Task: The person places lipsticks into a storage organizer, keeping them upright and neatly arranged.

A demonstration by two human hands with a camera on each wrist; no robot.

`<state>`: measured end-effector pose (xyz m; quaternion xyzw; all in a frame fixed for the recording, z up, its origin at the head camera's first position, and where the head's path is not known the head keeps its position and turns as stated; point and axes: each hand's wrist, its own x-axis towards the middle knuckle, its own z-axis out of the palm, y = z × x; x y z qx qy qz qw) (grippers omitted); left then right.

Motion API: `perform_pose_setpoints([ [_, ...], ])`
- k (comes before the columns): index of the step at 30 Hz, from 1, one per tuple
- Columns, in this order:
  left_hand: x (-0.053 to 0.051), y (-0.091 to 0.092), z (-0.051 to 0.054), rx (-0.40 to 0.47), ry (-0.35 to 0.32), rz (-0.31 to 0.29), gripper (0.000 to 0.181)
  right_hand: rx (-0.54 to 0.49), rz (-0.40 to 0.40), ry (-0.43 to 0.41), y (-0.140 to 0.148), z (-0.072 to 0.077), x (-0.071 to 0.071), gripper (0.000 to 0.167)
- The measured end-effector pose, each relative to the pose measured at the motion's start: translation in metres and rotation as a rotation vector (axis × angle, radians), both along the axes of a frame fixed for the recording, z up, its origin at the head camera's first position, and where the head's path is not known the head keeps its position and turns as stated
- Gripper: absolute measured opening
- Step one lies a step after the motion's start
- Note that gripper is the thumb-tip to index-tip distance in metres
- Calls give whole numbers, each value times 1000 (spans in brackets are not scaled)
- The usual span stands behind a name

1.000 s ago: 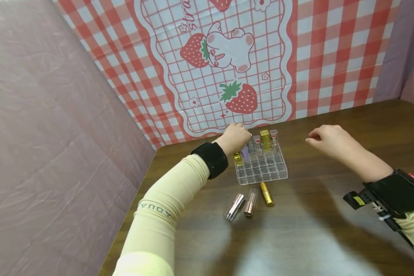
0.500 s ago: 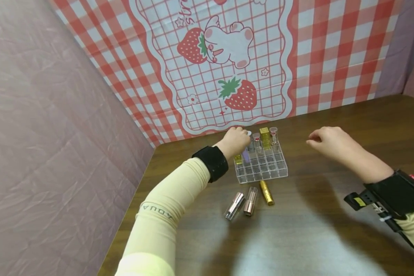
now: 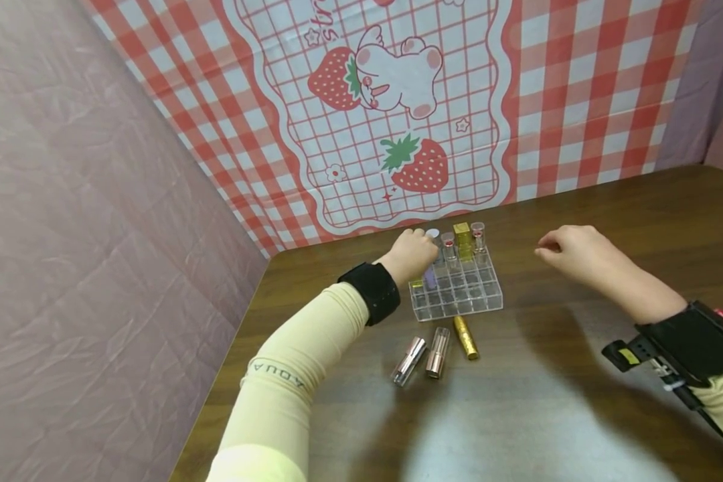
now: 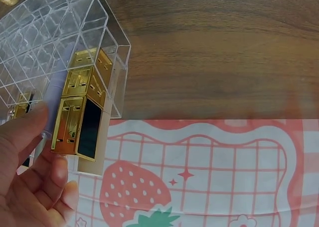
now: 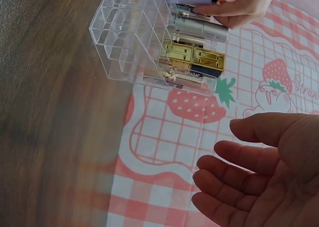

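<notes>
My left hand point(image 3: 411, 256) is over the left side of a clear divided lipstick organizer point(image 3: 458, 309). Between thumb and fingers it pinches a slim lilac lipstick tube point(image 4: 56, 95), whose lower part sits within a compartment. Beside it in the left wrist view stands a gold lipstick point(image 4: 72, 122) with a black side. In the right wrist view, a silver tube point(image 5: 202, 28) and another gold lipstick point(image 5: 207, 60) stand in the organizer. My right hand point(image 5: 264, 172) hovers to the organizer's right, fingers loosely bent, holding nothing.
Two clear-and-rose-gold lipsticks, one on the left point(image 3: 409, 361) and one beside it point(image 3: 438, 353), lie on the wooden table point(image 3: 518, 415) in front of the organizer. A gold tube point(image 3: 466, 338) lies close by. A strawberry-print checkered cloth point(image 3: 385, 134) hangs behind.
My left hand has shifted slightly down and toward me over the organizer, with the lilac tube lower in its compartment. A white-topped tube behind the fingers shows more. My right hand stays nearly still.
</notes>
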<state>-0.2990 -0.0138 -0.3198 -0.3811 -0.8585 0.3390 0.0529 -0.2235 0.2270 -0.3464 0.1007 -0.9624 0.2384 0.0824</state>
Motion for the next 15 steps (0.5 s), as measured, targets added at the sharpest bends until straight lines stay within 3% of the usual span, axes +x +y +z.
perform_pose_setpoints([
  [5,1,0,2,18,-9,18,20,2,3,20,-1,0,2,28],
  [8,2,-2,11,60,-23,45,18,0,3,31,-1,1,4,28],
  [15,0,-19,45,330,63,-37,12,-20,-8,58,2,4,7,27],
])
